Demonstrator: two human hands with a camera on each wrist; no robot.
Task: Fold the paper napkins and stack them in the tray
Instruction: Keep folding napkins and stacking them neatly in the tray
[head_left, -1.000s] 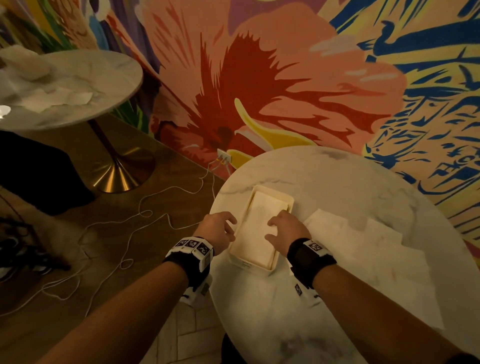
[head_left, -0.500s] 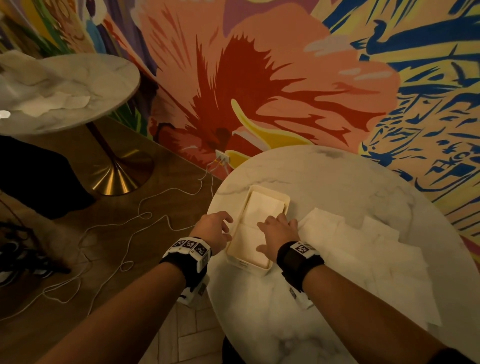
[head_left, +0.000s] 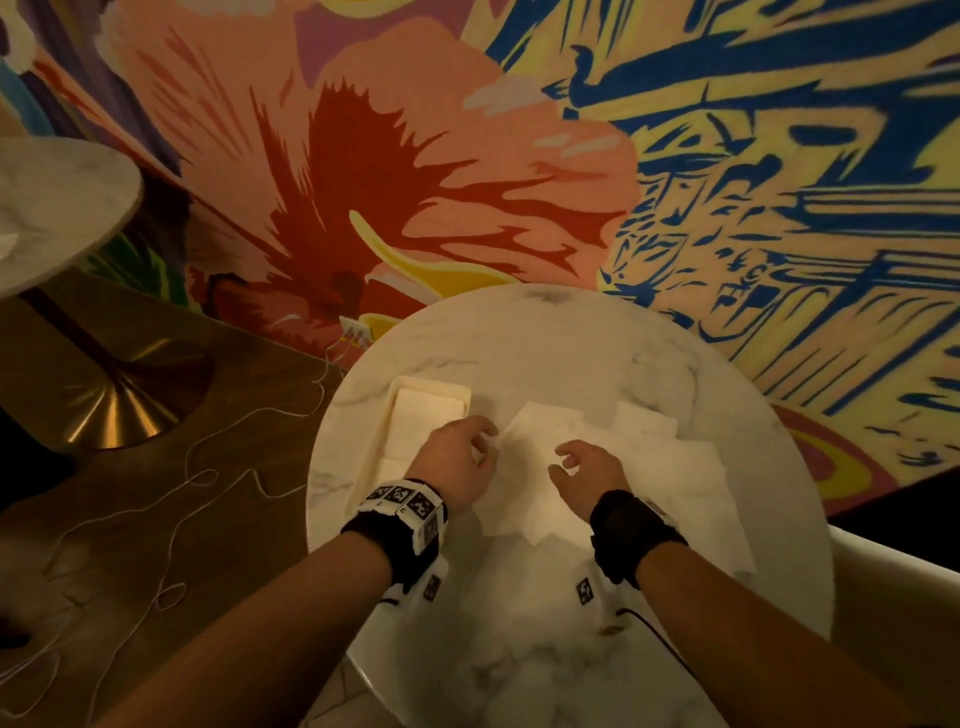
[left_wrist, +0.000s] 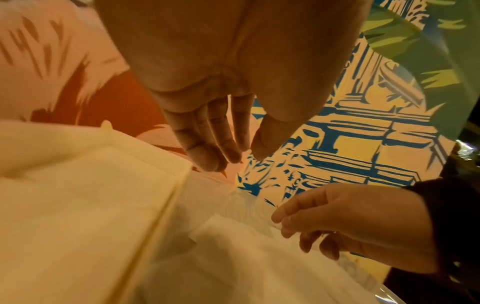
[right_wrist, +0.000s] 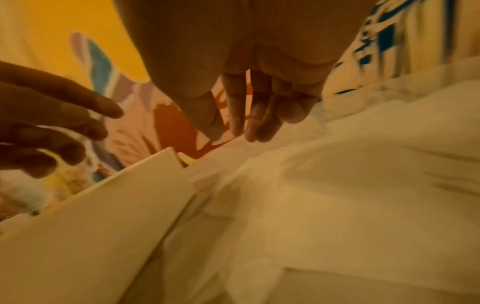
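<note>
A cream tray (head_left: 431, 387) sits at the left of the round marble table, with a folded napkin (head_left: 421, 421) lying flat inside it. Several loose white napkins (head_left: 675, 467) overlap to its right. My left hand (head_left: 480, 447) hovers at the left edge of the nearest napkin (head_left: 530, 441), just right of the tray, with its fingers relaxed and holding nothing. My right hand (head_left: 571, 462) hovers over the same napkin, loosely curled and empty. In the left wrist view the left hand (left_wrist: 233, 156) hangs above the tray rim (left_wrist: 179, 185). The right hand (right_wrist: 233, 131) hangs over blurred napkins.
The marble table (head_left: 519, 353) stands close to a painted mural wall. A wall outlet (head_left: 356, 330) and white cables (head_left: 208, 483) lie to the left on the wooden floor. Farther left is a second round table (head_left: 52, 208) on a brass base (head_left: 119, 410). A pale seat edge (head_left: 893, 597) shows at lower right.
Both hands have left the tray and moved right over the loose napkins. The right hand no longer presses the folded napkin in the tray.
</note>
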